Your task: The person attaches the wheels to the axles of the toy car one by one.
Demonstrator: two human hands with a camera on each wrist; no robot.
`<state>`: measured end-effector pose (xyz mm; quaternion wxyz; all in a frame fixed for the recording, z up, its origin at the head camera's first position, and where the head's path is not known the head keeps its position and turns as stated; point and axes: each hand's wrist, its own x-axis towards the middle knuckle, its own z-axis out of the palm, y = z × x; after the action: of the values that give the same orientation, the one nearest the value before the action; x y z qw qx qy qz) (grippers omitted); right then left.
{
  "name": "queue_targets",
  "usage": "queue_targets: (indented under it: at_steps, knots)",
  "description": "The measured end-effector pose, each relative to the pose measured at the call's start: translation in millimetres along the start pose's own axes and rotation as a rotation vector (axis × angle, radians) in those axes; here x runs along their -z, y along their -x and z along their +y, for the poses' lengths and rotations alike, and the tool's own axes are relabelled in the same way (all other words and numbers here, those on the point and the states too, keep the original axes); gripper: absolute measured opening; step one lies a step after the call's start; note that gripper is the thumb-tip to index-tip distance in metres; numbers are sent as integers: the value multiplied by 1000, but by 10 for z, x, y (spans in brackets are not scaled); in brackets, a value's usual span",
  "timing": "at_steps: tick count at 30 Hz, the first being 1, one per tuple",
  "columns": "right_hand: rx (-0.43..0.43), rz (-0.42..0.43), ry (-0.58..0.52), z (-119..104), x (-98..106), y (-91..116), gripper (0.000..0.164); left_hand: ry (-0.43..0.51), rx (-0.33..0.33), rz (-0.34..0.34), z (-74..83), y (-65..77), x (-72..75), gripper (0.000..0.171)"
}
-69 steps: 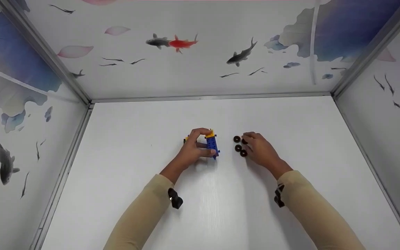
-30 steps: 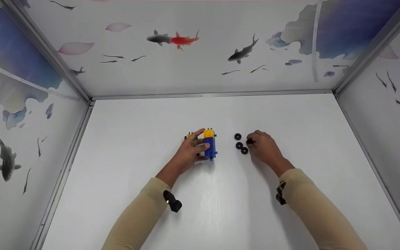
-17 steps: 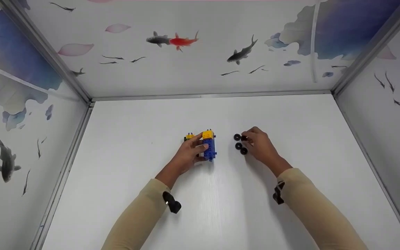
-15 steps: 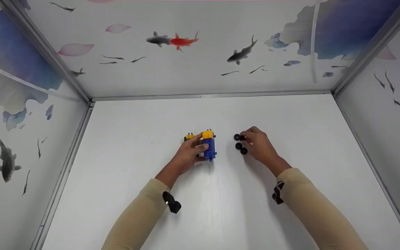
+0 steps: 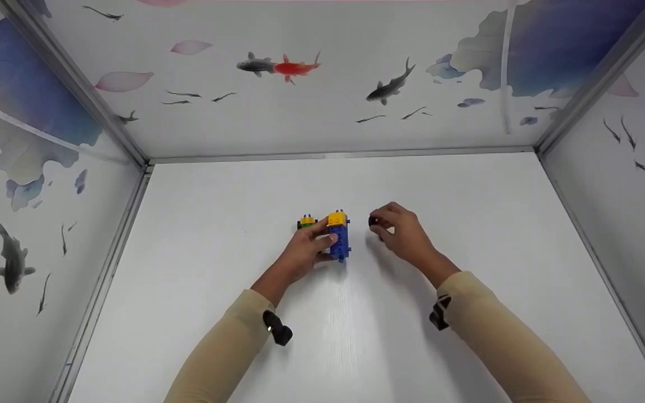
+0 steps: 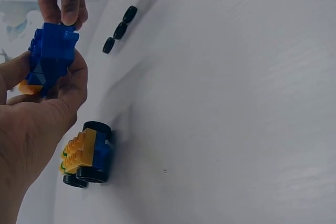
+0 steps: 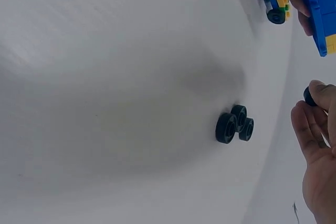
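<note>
My left hand (image 5: 300, 251) grips a toy car body (image 5: 340, 244) of blue building blocks with a yellow block at its far end. Small axle pegs stick out along its right side. Thumb and fingers of my right hand (image 5: 407, 234) pinch a black toy wheel (image 7: 308, 97), held a short way right of the body in the head view. Three more black wheels (image 7: 226, 128) lie close together on the table; the right hand hides them in the head view. In the left wrist view they lie in a slanting row.
A second toy car (image 6: 86, 153), yellow, blue and green with black wheels on, stands on the white table (image 5: 322, 336) beyond my left hand. Metal-edged walls (image 5: 322, 129) printed with fish and petals border the table at the back and both sides.
My right hand picked one wheel from the group and moved left with it toward the car body. The left hand turned the body earlier, then stayed nearly still.
</note>
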<state>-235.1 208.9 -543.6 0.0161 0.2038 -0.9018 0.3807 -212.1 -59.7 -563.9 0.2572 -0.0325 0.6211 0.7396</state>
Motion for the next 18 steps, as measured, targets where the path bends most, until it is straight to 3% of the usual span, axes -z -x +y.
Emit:
queue_targets:
  at_steps: [18]
  knots:
    - [57,-42,-25,-152,-159,-47,24,-56,-26,-8,-5,18,-55,73]
